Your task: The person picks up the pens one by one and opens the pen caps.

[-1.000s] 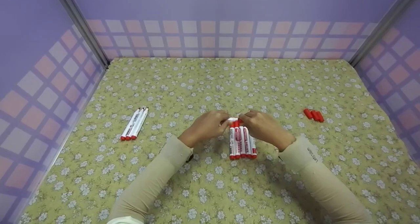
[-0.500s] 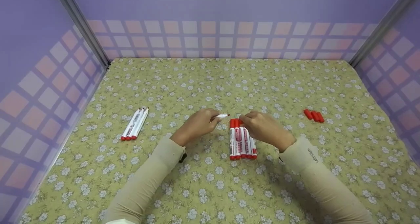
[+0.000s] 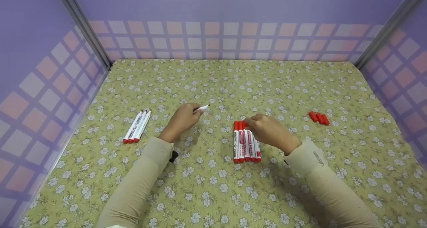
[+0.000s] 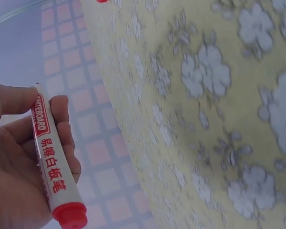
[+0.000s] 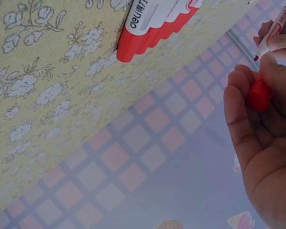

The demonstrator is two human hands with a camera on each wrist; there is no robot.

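My left hand (image 3: 182,118) holds an uncapped whiteboard marker (image 4: 51,152), white with red lettering and a red end plug. Thumb and fingers grip it along the barrel, and its dark tip shows beyond them in the head view. Between the thumb and fingers of my right hand (image 3: 268,130) is a red marker cap (image 5: 259,94). That hand hovers over the top of a row of red-capped markers (image 3: 246,146) lying side by side on the cloth, hiding some of their caps.
Three uncapped white markers (image 3: 136,127) lie together on the left, tips pointing away. On the right, three loose red caps (image 3: 320,118) lie side by side. A flowered cloth (image 3: 213,84) covers the table, with purple checked walls (image 3: 230,7) at the back and sides.
The left hand has pulled the marker out of its cap and carried it leftward. The right hand has stayed nearly in place, keeping the red cap.
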